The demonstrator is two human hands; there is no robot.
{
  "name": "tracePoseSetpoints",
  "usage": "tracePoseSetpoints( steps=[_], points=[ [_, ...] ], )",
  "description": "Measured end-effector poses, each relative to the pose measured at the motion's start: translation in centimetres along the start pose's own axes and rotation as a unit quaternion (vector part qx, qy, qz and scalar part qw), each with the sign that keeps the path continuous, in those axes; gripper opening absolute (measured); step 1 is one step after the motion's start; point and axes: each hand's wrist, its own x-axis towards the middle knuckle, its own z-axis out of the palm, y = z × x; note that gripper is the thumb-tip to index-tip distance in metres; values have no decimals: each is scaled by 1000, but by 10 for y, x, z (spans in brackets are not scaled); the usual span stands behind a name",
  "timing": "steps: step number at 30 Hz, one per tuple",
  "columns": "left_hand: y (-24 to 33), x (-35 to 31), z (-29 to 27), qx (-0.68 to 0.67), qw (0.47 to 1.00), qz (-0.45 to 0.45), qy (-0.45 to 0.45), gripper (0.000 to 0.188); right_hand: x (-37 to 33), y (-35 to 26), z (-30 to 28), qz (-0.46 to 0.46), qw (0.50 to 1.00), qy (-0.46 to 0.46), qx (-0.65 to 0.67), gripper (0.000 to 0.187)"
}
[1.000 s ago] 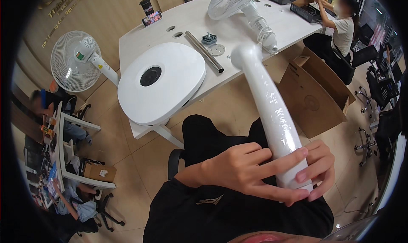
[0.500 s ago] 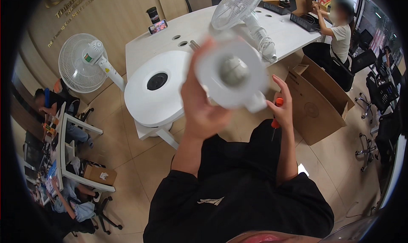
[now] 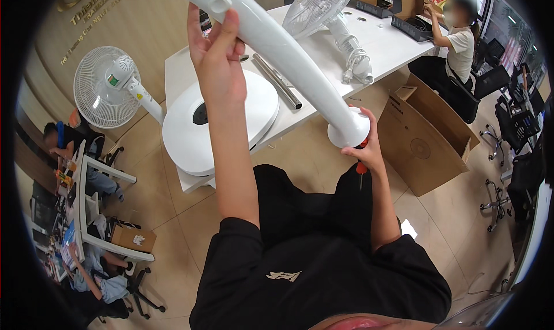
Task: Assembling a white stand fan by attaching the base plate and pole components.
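A glossy white fan pole (image 3: 294, 64) slants across the view, from the upper left down to a flared collar at the lower right. Near its upper end, beside a round knob, my left hand (image 3: 216, 58) is closed on it. My right hand (image 3: 370, 148) cups the flared collar and also keeps hold of a screwdriver (image 3: 361, 168) with a red-orange handle, its blade pointing down. Beyond my left forearm, a round white fan base (image 3: 254, 113) with a dark centre rests on the table's corner. A shiny metal tube (image 3: 278, 83) lies on the tabletop beside it.
The white table (image 3: 314, 96) also carries a fan head (image 3: 317, 12) with a coiled cord. An open cardboard box (image 3: 424, 148) stands on the floor to the right. Another white fan (image 3: 107, 87) stands at left. A seated person (image 3: 461, 47) works at the far right.
The pole has swung from pointing end-on toward me to lying lengthwise across the view. My left hand has moved up and left; my right hand now supports the flared collar, still with the screwdriver.
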Motion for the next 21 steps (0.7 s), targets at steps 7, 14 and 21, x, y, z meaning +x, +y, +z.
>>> tracePoseSetpoints(
  steps=[7,14,21],
  points=[
    [-47,23,-35,160,985,-60,-40,92,16,6,17,-30,992,91,-82,83],
    [-140,-67,-68,255,933,-222,-126,97,55,14,41,75,979,121,-148,79],
    [-205,-73,-97,430,877,-198,-83,79,87,17,60,224,923,131,-285,96]
  ],
)
